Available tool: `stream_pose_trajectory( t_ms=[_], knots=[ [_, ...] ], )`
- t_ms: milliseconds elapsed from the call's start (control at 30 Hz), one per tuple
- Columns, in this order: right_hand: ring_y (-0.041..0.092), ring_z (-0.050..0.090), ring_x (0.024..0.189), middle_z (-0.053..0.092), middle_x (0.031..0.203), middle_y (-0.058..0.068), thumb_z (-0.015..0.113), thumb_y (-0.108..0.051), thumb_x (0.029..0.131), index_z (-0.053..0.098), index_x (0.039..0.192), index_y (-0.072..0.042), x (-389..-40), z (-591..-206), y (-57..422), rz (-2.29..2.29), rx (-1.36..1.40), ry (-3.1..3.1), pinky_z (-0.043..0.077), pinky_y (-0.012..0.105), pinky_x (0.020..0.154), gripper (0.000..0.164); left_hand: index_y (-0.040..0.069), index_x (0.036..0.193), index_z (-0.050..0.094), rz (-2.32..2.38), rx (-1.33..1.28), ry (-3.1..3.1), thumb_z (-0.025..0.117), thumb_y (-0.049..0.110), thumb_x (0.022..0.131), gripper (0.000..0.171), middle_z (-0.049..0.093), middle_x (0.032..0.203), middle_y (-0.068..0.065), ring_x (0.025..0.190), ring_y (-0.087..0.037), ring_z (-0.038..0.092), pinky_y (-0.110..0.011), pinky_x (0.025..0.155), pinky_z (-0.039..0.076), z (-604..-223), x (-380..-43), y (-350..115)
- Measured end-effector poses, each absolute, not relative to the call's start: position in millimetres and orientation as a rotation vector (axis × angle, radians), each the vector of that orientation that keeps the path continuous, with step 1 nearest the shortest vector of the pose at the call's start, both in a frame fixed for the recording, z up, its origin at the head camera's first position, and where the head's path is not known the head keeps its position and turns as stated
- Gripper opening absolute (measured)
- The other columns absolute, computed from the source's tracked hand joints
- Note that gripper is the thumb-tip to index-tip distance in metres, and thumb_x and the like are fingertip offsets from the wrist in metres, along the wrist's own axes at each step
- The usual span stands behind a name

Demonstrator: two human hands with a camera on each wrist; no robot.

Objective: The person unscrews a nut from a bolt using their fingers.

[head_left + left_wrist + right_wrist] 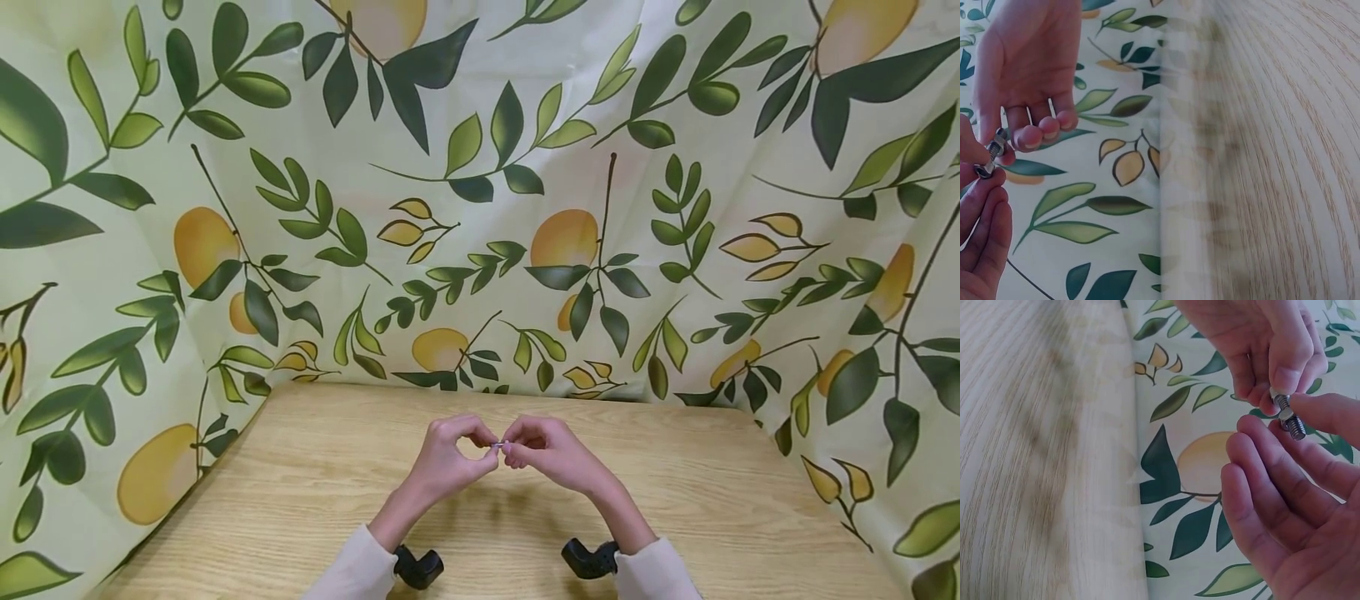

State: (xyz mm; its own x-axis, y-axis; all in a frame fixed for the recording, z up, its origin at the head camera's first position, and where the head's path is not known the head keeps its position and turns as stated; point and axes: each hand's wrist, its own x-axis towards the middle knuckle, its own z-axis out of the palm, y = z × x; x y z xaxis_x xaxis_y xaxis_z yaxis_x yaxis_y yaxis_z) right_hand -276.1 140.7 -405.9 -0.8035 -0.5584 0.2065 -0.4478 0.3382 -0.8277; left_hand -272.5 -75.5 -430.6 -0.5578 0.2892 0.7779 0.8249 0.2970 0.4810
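Note:
Above the table, both hands meet at a small silver bolt. My left hand pinches the bolt by its head end between thumb and index finger. A hex nut sits partway along the thread, and the bare threaded end sticks out past it in the right wrist view. My right hand has thumb and index finger at the nut, pinching it from both sides. In the left wrist view the bolt head shows at the left fingertips. The right hand's other fingers are loosely bent and apart from the bolt.
A light wooden table spreads beneath the hands. Cloth printed with leaves and orange fruit stands behind it and along both sides. A black wrist device is on the left wrist, and another black device is on the right.

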Motion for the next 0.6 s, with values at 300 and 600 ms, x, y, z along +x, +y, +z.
stream_pose_trajectory(
  t_ms=[300, 600],
  knots=[
    [0.013, 0.067, 0.077, 0.072, 0.088, 0.010, 0.072, -0.011, 0.094, 0.066, 0.103, -0.006, -274.0, -406.9, 139.3, -1.503, -0.965, 2.518, 0.057, 0.025, 0.069, 0.012, 0.015, 0.078, 0.073, -1.249, -0.994, -2.006, 0.077, -0.002, 0.075, 0.018, 0.073, 0.076, 0.004, 0.071, -0.006, 0.064, -0.030, 0.067, 0.059, -432.6, -273.1, -73.9],
    [0.016, 0.070, 0.074, 0.074, 0.084, 0.012, 0.069, -0.022, 0.099, 0.066, 0.117, -0.001, -276.6, -407.4, 141.7, -1.475, -0.922, 2.489, 0.062, 0.036, 0.073, 0.028, 0.016, 0.078, 0.072, -1.239, -0.993, -2.008, 0.078, -0.003, 0.075, 0.020, 0.073, 0.075, 0.005, 0.072, -0.004, 0.063, -0.030, 0.067, 0.059, -433.6, -273.9, -73.5]
  ],
)
